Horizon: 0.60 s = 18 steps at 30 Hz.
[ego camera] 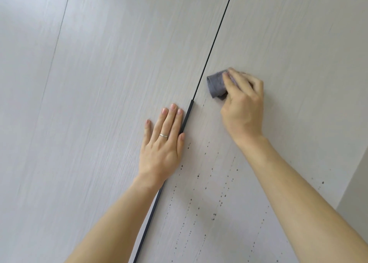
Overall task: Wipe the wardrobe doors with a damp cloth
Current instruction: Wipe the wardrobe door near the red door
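Grey cloth wadded, right hand fingers clamped round it, pressed on right door; left hand flat, fingers straight, likely bracing left door

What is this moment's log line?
left hand flat on left door | right hand holds grey cloth against right door | dark specks below

Bright, soft, even light falls on the pale doors; the upper left corner is washed out and hazy. Only faint shadows hug the right hand and left hand. The wide lens tilts and bows the seams. The cloth and the fingertips on it look slightly smeared, while the wood grain at centre is fairly sharp.
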### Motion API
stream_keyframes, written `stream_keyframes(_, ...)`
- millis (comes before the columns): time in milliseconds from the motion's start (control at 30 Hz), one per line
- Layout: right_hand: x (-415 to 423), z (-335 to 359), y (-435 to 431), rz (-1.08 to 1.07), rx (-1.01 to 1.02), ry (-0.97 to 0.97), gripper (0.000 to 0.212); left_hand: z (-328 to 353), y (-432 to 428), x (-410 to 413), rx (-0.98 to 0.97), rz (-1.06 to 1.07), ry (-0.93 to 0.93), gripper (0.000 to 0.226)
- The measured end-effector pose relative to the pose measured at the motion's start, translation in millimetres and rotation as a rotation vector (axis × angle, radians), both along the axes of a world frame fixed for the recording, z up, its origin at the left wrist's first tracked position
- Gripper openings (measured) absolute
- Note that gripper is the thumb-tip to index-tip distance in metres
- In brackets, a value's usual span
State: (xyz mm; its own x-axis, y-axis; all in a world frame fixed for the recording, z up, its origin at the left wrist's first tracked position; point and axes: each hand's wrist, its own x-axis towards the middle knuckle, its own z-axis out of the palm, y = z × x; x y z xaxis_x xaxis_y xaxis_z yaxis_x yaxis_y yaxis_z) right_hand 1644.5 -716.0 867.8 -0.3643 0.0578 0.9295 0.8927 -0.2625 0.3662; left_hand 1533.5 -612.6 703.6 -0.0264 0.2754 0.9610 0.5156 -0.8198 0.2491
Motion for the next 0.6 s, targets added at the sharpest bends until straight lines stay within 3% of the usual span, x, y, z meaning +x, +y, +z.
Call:
stream_keyframes(100, -2, -23, 4, 0.013, -0.005, -0.043, 0.034, -1, 2, 1, 0.020, 0.016, -0.017, 0.054)
stream_keyframes(233, -8, -87, -2, -0.009, -0.181, -0.189, 0.031, 0, 5, 1, 0.054, 0.043, -0.032, 0.053)
stream_keyframes(333, -9, -79, -7, -0.051, -0.281, -0.286, 0.030, -4, 5, 0, 0.037, 0.014, -0.026, 0.053)
stream_keyframes(500, 5, -6, -16, -0.101, -0.048, -0.058, 0.032, -1, 3, -2, 0.014, -0.046, 0.022, 0.055)
stream_keyframes(600, 9, -35, -21, -0.086, -0.049, -0.019, 0.033, 0, 1, -3, -0.003, -0.060, 0.024, 0.055)
